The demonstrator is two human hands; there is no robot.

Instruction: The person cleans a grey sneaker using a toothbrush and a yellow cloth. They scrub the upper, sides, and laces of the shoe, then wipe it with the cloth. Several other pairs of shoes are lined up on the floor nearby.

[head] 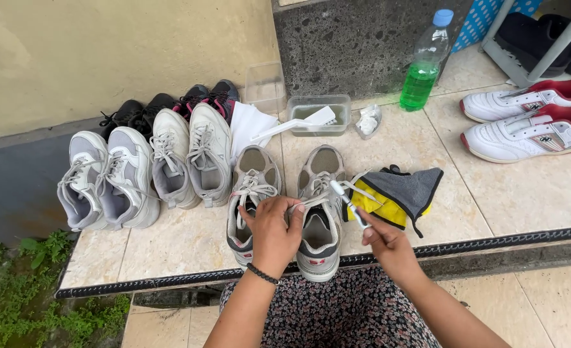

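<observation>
Two grey and white sneakers stand side by side on the tiled step in front of me. My left hand (pixel 274 233) rests on the tongue of the right sneaker (pixel 320 243) and pinches its white lace (pixel 346 193) near the eyelets. Just right of that shoe, my right hand (pixel 386 243) holds the free end of the same lace, pulled up and out. The left sneaker (pixel 251 187) of the pair stays laced and untouched beside my left hand.
Several pale sneakers (pixel 137 174) line up at left, with dark ones behind. A clear tub (pixel 319 116) with a white brush, a green-liquid bottle (pixel 425 61), a grey and yellow cloth (pixel 404 191) and red-lined white shoes (pixel 530 122) lie around. Step edge (pixel 491 241) runs below.
</observation>
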